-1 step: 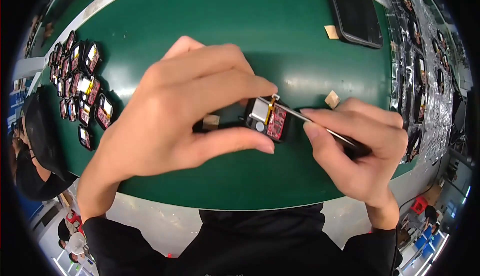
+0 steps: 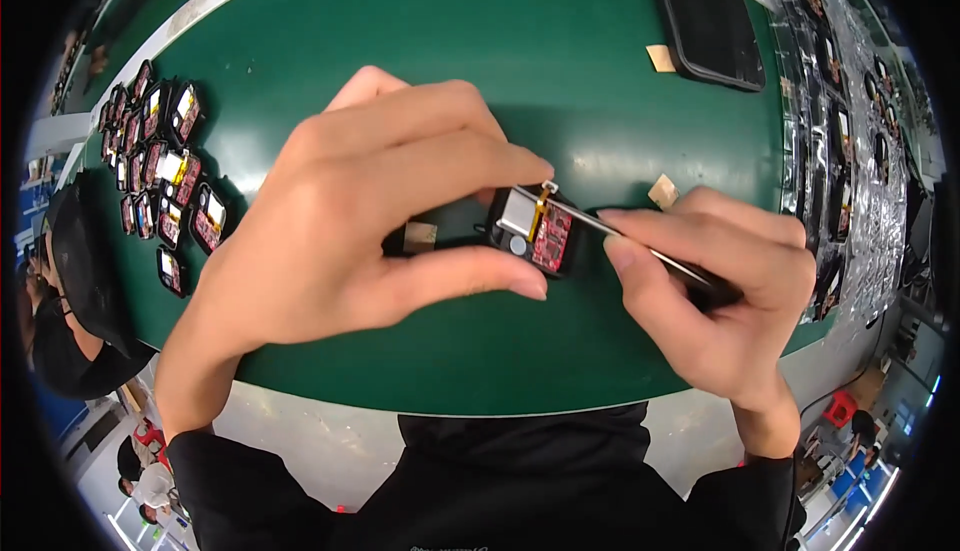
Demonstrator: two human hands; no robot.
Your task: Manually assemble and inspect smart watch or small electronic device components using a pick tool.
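Note:
A small black-cased electronic device lies open side up at mid-table, showing a silver battery, a red circuit board, a yellow flex strip and a round grey part. My left hand grips it by its edges, index finger at the top corner and thumb along the lower side. In my right hand are slim metal tweezers, pinched between thumb and fingers. Their tip touches or hovers just over the board's upper edge, beside the yellow strip; I cannot tell which. The hand hides their rear end.
Several similar open devices cluster on the green table at the left. Clear plastic trays with more devices line the right side. A black phone-like slab lies far right, near tan paper pieces. Another person is at the left edge.

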